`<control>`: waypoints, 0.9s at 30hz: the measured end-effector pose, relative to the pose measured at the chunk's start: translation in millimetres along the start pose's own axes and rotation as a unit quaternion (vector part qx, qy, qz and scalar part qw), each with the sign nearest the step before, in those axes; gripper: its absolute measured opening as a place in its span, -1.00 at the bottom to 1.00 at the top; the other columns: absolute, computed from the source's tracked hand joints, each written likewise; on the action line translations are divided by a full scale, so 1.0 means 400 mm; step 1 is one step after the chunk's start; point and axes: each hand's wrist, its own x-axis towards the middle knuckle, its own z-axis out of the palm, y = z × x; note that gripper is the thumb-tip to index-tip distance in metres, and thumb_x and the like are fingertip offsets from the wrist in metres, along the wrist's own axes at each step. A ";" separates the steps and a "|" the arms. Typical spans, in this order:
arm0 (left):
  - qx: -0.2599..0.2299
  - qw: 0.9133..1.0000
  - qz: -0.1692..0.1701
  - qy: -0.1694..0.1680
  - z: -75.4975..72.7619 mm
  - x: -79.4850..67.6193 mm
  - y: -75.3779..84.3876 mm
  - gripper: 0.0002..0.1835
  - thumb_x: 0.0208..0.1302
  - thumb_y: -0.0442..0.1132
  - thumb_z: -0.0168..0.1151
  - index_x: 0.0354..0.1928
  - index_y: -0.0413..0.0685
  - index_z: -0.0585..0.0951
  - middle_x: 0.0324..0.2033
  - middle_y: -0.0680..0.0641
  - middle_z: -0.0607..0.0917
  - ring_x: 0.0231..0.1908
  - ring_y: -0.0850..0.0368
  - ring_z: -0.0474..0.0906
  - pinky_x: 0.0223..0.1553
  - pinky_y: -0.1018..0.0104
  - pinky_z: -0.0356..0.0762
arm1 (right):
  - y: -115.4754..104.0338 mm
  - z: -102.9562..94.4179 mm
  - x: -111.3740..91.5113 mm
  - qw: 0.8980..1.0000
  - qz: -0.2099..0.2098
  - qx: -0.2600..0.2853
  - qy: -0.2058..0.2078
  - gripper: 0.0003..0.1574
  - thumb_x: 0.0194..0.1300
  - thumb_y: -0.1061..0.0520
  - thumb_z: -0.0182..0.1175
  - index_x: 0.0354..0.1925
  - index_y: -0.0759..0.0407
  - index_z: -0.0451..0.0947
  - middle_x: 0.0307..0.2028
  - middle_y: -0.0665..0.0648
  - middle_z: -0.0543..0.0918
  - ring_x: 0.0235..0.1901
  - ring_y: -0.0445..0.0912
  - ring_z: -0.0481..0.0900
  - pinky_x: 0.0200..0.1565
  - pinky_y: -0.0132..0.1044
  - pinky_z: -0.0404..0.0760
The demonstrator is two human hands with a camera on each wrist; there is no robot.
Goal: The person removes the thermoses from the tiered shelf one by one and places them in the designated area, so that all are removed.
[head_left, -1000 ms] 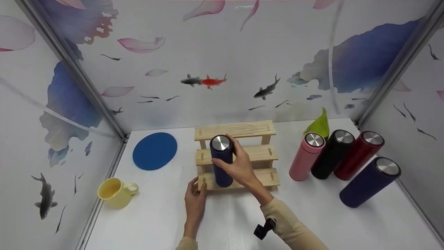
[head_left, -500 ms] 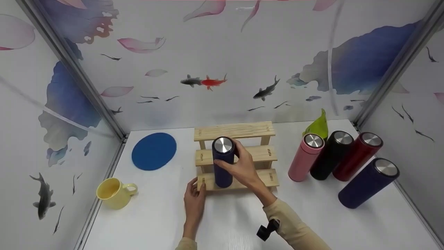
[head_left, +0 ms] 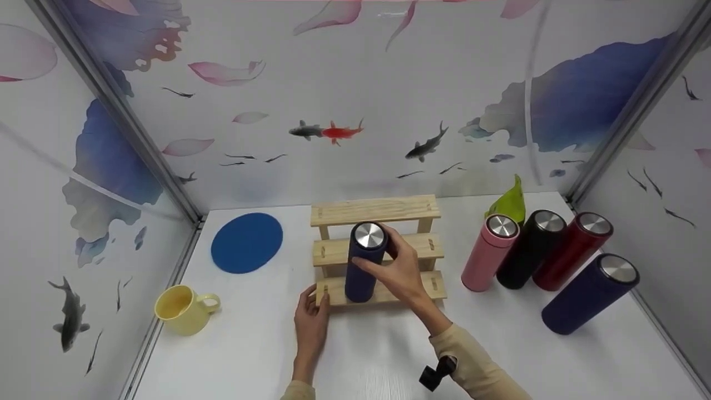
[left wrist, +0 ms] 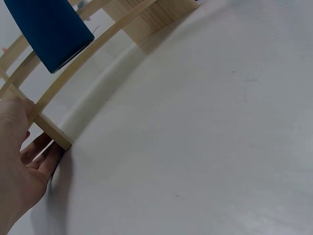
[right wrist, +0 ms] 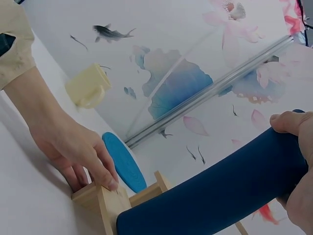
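A dark blue thermos flask (head_left: 362,280) with a steel-topped lid stands over the lowest step of a three-tier wooden rack (head_left: 375,208). My right hand (head_left: 401,271) holds it near the top, thumb on the near side and fingers behind. In the right wrist view the blue flask (right wrist: 210,191) slants across, its base by the lowest step; contact with the wood is hard to tell. My left hand (head_left: 311,325) grips the rack's front left corner. The left wrist view has this left hand (left wrist: 24,171) with fingers round the rack's end piece (left wrist: 51,132).
To the right stand a pink flask (head_left: 487,258), a black flask (head_left: 527,255), a dark red flask (head_left: 571,255) and another blue flask (head_left: 586,297). Behind them is a green object (head_left: 510,204). At left lie a blue disc (head_left: 247,243) and a yellow mug (head_left: 186,318).
My right hand has shifted the blue flask a little to the right along the lowest step, its top moving most. The left hand has stayed on the rack's corner.
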 end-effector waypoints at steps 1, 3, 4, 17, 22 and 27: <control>0.002 1.000 0.000 0.001 0.001 -0.001 0.000 -0.52 0.45 -0.06 0.26 0.31 -0.05 0.50 -0.03 -0.13 0.69 -0.10 0.16 0.63 -0.12 0.43 0.58 | -0.001 -0.005 -0.001 1.000 -0.002 0.002 0.001 -0.08 -0.08 0.27 0.64 0.26 0.23 0.51 0.03 0.20 0.70 0.00 0.05 0.69 0.08 -0.12 0.65; 0.004 1.000 0.002 0.001 0.001 -0.001 0.001 -0.52 0.45 -0.06 0.27 0.31 -0.06 0.50 -0.03 -0.14 0.69 -0.09 0.15 0.63 -0.10 0.43 0.57 | -0.003 -0.014 -0.002 1.000 -0.007 0.005 0.002 -0.10 -0.08 0.25 0.64 0.25 0.23 0.52 0.02 0.23 0.70 -0.02 0.05 0.69 0.06 -0.17 0.66; 0.005 1.000 0.004 0.001 0.001 -0.002 0.001 -0.52 0.45 -0.06 0.26 0.32 -0.07 0.50 -0.02 -0.14 0.69 -0.09 0.15 0.63 -0.10 0.42 0.58 | -0.004 -0.019 -0.003 1.000 -0.010 0.006 0.003 -0.11 -0.07 0.24 0.64 0.25 0.24 0.53 0.01 0.24 0.70 -0.03 0.05 0.69 0.05 -0.19 0.66; -0.009 1.000 0.001 0.003 -0.005 -0.001 -0.003 -0.52 0.44 -0.09 0.27 0.32 -0.05 0.50 0.01 -0.13 0.69 -0.05 0.13 0.62 -0.11 0.47 0.55 | -0.011 -0.081 -0.032 0.999 -0.007 -0.029 0.023 -0.08 -0.06 0.18 0.64 0.28 0.22 0.51 0.00 0.15 0.71 0.00 -0.10 0.67 0.07 -0.27 0.64; -0.003 1.000 -0.001 -0.001 -0.006 -0.001 -0.002 -0.52 0.46 -0.08 0.26 0.33 -0.03 0.48 0.02 -0.12 0.68 -0.05 0.14 0.62 -0.11 0.47 0.56 | -0.009 -0.111 -0.042 0.999 0.001 -0.035 0.034 -0.11 -0.06 0.19 0.65 0.26 0.18 0.54 -0.01 0.16 0.72 -0.01 -0.13 0.68 0.06 -0.30 0.64; 0.005 1.000 -0.007 -0.007 0.000 -0.001 -0.002 -0.52 0.45 -0.08 0.26 0.34 0.00 0.48 0.01 -0.09 0.67 -0.03 0.14 0.61 -0.07 0.45 0.57 | -0.007 -0.144 -0.050 0.999 0.003 -0.028 0.046 -0.11 -0.09 0.25 0.65 0.24 0.16 0.55 -0.02 0.17 0.73 -0.04 -0.08 0.69 0.01 -0.34 0.65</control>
